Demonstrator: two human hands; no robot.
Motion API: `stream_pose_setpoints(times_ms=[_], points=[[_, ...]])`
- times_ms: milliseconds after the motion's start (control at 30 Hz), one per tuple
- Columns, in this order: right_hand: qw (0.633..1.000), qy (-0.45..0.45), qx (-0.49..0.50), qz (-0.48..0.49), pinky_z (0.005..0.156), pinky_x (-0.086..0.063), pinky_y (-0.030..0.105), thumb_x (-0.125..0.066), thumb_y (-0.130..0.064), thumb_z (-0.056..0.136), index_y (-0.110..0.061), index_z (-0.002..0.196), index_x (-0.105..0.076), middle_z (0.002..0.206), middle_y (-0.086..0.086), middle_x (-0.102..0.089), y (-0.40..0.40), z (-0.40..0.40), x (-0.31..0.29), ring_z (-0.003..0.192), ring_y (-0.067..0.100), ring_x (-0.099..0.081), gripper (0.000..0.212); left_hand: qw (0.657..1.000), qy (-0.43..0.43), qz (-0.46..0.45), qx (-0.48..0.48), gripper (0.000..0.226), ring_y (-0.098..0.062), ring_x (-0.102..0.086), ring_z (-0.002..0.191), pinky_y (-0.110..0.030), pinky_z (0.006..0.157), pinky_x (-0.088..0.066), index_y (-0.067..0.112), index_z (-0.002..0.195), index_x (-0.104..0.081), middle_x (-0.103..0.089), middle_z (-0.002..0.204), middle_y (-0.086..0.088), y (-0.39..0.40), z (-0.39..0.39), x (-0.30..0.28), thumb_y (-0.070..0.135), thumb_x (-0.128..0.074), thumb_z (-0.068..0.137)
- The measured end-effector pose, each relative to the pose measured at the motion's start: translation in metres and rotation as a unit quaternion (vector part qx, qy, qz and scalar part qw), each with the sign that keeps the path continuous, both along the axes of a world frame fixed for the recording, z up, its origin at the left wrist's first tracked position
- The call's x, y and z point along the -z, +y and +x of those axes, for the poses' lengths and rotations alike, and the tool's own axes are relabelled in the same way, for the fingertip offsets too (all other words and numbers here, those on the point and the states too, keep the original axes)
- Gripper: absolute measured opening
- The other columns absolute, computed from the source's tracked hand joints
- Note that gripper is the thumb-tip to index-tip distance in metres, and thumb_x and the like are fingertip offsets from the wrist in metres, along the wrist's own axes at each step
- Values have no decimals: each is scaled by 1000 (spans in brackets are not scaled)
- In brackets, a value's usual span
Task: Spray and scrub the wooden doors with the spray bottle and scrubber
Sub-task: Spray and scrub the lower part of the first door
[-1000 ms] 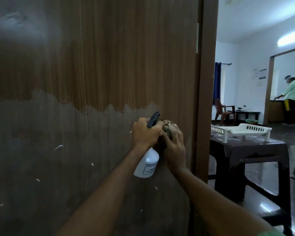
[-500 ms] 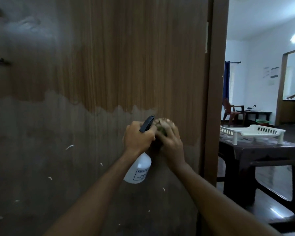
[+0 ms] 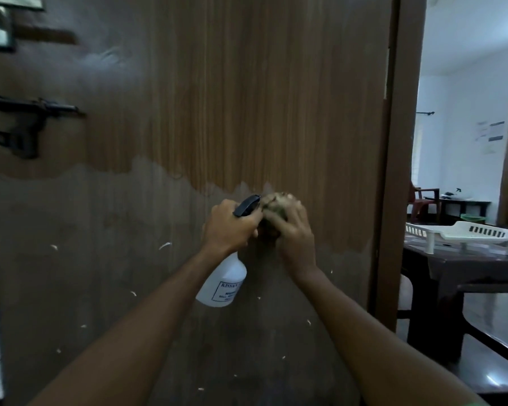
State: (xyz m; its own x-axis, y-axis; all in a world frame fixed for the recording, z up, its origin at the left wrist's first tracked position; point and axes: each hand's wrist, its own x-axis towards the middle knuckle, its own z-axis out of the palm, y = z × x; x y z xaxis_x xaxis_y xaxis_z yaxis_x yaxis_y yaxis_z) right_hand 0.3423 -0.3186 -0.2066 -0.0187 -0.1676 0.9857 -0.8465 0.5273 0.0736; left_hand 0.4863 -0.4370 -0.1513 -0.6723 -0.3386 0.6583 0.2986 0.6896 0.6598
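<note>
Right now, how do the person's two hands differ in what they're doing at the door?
The left hand grips the spray bottle by its neck, the white body hanging below the fist; the right hand presses the greenish scrubber against the wooden door. The left is a closed fist, while the right has its fingers spread over the scrubber. Both meet at the edge of the door's darker lower area.
</note>
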Motion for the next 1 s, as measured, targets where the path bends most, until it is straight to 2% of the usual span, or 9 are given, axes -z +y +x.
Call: stream_pose_setpoints(times_ms=[67, 133, 300, 400, 567, 700, 767, 900, 1000], points=[[995, -58, 3, -77, 92, -57, 52, -64, 3, 91, -21, 123, -73, 142, 7, -54, -13, 12, -43, 135, 36, -46, 41, 1000, 11, -3, 0, 30, -21, -73, 55, -47, 62, -65, 14, 72, -76, -76, 64, -1, -6, 4, -3, 35, -66, 90], [990, -82, 9, -113, 95, -57, 51, -63, 5, 91, -20, 127, -71, 146, 6, -51, -30, 23, -58, 140, 33, -41, 45, 1000, 20, -9, -6, 31, -17, -70, 50, -40, 59, -62, 13, 69, -75, -76, 64, -1, -8, 9, -7, 33, -65, 91], [1000, -5, 15, -10, 114, -42, 61, -34, -7, 107, -17, 136, -66, 151, 15, -48, -39, 33, 28, 149, 41, -34, 44, 999, 36, 17, -19, 33, -21, -68, 52, -33, 55, -55, 9, 68, -73, -72, 60, -2, -21, 20, -10, 23, -69, 97], [999, 32, -4, 26, 112, -44, 60, -43, -1, 97, -14, 127, -70, 147, 13, -51, -36, 24, 9, 146, 39, -37, 42, 999, 48, 16, -19, 31, -14, -65, 47, -26, 47, -51, 9, 67, -71, -71, 58, -2, -29, 26, -8, 16, -68, 98], [990, -94, -19, -107, 100, -55, 55, -61, 7, 90, -16, 130, -69, 151, 10, -46, -61, 46, -56, 146, 38, -35, 47, 999, 45, 0, -13, 31, -16, -68, 52, -28, 50, -54, 10, 70, -73, -74, 63, -5, -40, 31, -3, 17, -66, 99], [998, 22, -55, 36, 113, -43, 61, -65, -16, 102, -12, 133, -68, 151, 12, -51, -70, 57, 33, 149, 40, -35, 31, 999, 36, 26, -23, 37, -13, -63, 47, -25, 49, -47, 17, 62, -68, -68, 54, 2, -43, 37, -1, 17, -68, 98], [988, 87, -57, 114, 115, -40, 58, -62, -20, 106, -10, 127, -72, 147, 14, -57, -65, 45, 38, 147, 38, -40, 25, 999, 33, 24, -20, 38, -12, -61, 45, -23, 48, -46, 18, 60, -66, -65, 51, 4, -46, 40, 0, 19, -68, 98], [997, -19, -55, -41, 111, -47, 53, -66, 7, 91, -15, 127, -71, 149, 12, -51, -81, 46, -40, 145, 40, -39, 42, 999, 27, 29, -27, 33, -23, -68, 51, -30, 49, -53, 9, 66, -74, -74, 62, -5, -59, 46, 1, 25, -67, 94], [989, -77, -46, -117, 112, -44, 59, -57, 0, 93, -15, 131, -68, 153, 13, -45, -102, 66, -41, 148, 42, -33, 42, 999, 32, 16, -35, 33, -21, -66, 49, -31, 49, -53, 9, 67, -73, -74, 62, -6, -72, 50, 6, 21, -66, 96]])
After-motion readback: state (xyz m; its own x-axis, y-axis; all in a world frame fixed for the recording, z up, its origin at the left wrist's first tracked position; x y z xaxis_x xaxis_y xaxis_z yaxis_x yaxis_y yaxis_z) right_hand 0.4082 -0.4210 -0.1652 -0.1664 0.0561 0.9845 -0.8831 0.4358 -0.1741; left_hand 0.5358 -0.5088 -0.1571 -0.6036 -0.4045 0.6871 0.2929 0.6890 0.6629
